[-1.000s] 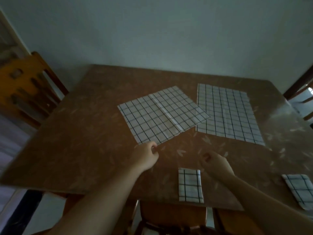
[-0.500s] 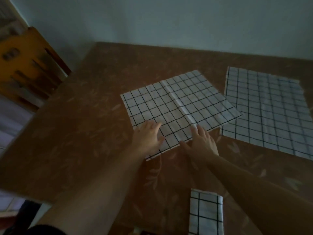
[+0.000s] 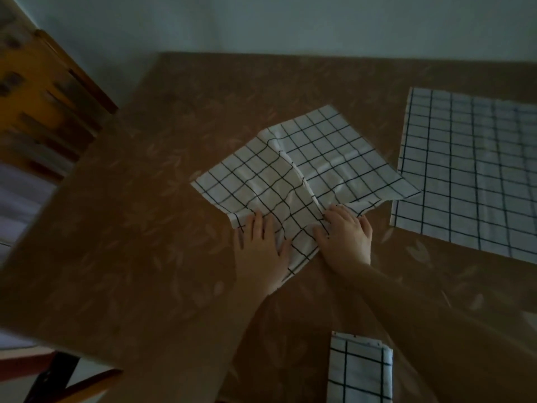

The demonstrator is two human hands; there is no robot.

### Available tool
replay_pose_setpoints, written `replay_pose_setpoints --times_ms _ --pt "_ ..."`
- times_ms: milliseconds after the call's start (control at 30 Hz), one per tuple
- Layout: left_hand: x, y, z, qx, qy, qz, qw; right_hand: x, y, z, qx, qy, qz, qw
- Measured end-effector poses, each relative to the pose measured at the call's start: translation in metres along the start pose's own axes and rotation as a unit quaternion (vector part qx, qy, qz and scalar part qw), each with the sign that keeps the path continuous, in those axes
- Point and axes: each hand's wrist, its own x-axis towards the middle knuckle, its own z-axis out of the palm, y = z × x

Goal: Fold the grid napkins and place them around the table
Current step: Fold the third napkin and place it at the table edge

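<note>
Hands on the middle grid napkin, fold barely started

Napkins first: a white cloth napkin with a black grid print sits roughly in the middle of the brown leaf-patterned table, turned at an angle, with a raised crease running down its centre and the cloth rumpled near the edge closest to the camera. Both hands are on that near edge. The left hand lies mostly flat, fingers spread and pointing away, palm pressing the near left corner down; it looks like pressing more than pinching, though the thumb side touches the cloth and I can't tell if it has any fabric tucked under. The right hand is at the base of the crease with fingers curled, and the cloth bunches up right around them, so it seems to have a bit of fabric gathered in a loose grab.

To the right, a second white-and-black grid napkin is spread flat, its near left corner just beside the first one's right tip. At the bottom edge, a small folded grid napkin sits by the table's near side. Off to the left there's an orange-brown wooden chair, pretty blurry.
</note>
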Motion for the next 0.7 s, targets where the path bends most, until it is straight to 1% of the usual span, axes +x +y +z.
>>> replay_pose_setpoints --times_ms 133,200,233,300,400,500,533,600,700 --pt "-0.018 0.006 -0.013 -0.029 -0.044 0.023 0.998 -0.009 -0.01 -0.02 0.088 0.021 -0.002 0.996" --pt "-0.023 0.008 -0.027 -0.093 -0.069 0.028 0.993 -0.013 -0.014 -0.037 0.112 0.019 -0.012 0.993" --pt "-0.026 0.008 -0.035 -0.133 -0.07 0.028 0.988 -0.015 -0.016 -0.048 0.11 0.017 -0.016 0.994" --pt "-0.027 0.009 -0.054 -0.173 -0.044 0.039 0.983 -0.02 -0.023 -0.075 0.091 0.011 -0.031 0.995" --pt "-0.026 0.014 -0.088 -0.154 0.037 0.091 0.983 -0.034 -0.039 -0.121 0.042 0.017 -0.084 0.995" --pt "-0.028 0.024 -0.137 -0.129 0.112 0.153 0.973 -0.056 -0.063 -0.17 0.003 0.048 -0.162 0.986" --pt "-0.031 0.029 -0.153 -0.127 0.119 0.177 0.969 -0.063 -0.071 -0.186 -0.004 0.06 -0.19 0.98" --pt "-0.039 0.04 -0.182 -0.129 0.11 0.213 0.962 -0.079 -0.09 -0.215 -0.016 0.071 -0.228 0.971" --pt "-0.058 0.053 -0.224 -0.15 0.084 0.257 0.951 -0.103 -0.116 -0.252 -0.041 0.08 -0.254 0.963"
